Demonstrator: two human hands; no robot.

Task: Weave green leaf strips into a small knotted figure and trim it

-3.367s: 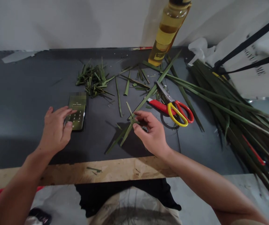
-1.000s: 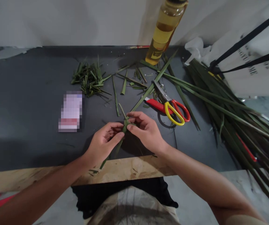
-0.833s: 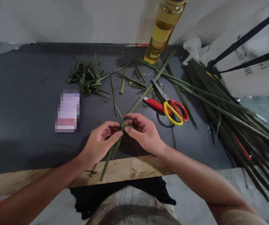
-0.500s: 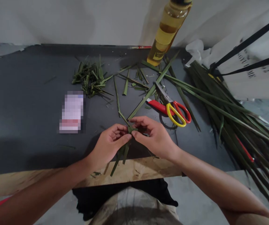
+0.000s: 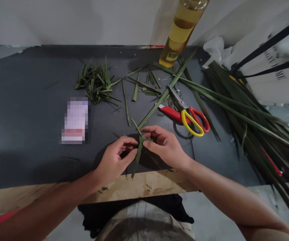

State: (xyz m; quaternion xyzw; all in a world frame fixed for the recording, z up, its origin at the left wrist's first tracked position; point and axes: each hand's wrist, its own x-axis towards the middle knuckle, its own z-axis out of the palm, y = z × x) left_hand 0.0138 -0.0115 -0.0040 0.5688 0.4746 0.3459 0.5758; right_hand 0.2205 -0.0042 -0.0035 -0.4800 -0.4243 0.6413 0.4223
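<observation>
A small woven piece of green leaf (image 5: 139, 144) is between my two hands, near the table's front edge. My right hand (image 5: 163, 145) pinches its right side between thumb and fingers. On the other side, my left hand (image 5: 119, 154) has its thumb and fingertips apart, close to the leaf piece; whether a fingertip touches it is hard to tell. One leaf end points up and another hangs down toward the wooden edge. A long leaf strip (image 5: 157, 105) runs from behind my right fingers toward the bottle.
Scissors (image 5: 188, 113) and a red cutter (image 5: 172, 113) lie right of centre. Leaf scraps (image 5: 96, 82), a blurred phone (image 5: 75, 120) and a yellow bottle (image 5: 178, 36) stand around. Long leaves (image 5: 250, 113) and a white bag (image 5: 280, 70) fill the right.
My left thumb has come away from the leaf piece, and my left fingers have opened. The piece has turned, with its lower strip now more in view. My right hand has barely moved.
</observation>
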